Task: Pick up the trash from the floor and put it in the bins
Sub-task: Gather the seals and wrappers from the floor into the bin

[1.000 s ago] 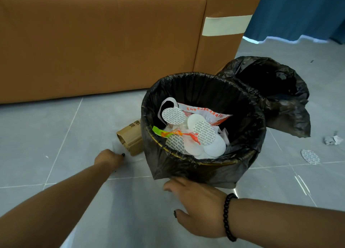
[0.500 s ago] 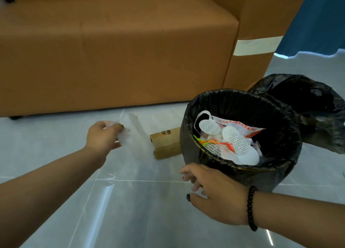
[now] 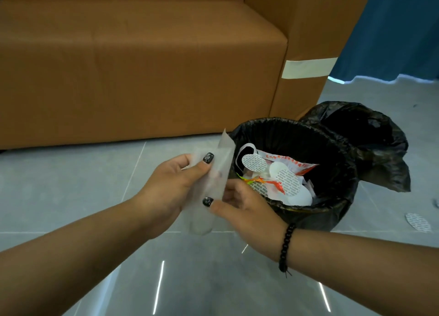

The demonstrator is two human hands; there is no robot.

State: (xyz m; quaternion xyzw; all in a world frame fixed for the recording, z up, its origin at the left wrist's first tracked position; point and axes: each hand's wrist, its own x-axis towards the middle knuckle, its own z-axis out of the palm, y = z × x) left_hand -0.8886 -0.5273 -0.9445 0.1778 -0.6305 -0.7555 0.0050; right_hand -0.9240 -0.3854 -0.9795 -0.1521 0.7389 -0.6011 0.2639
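A translucent plastic wrapper [image 3: 215,173] is held up between both hands, just left of the near bin's rim. My left hand [image 3: 175,185] pinches its upper part with the thumb on top. My right hand [image 3: 240,208], with a black bead bracelet on the wrist, grips its lower edge. The near bin [image 3: 332,211] has a black liner and holds white foil seals, a red-and-white wrapper and other scraps. A second bin with a black bag [image 3: 370,147] stands behind it to the right.
A brown sofa [image 3: 142,66] fills the back, with a tape strip on its arm. A white foil seal [image 3: 418,222] lies on the grey tile floor at the right edge. A blue curtain [image 3: 399,30] hangs at the far right.
My left hand has lifted the plastic wrapper from the floor toward the bin. My right hand has come up and taken hold of it too. The cardboard piece by the bin is now hidden.
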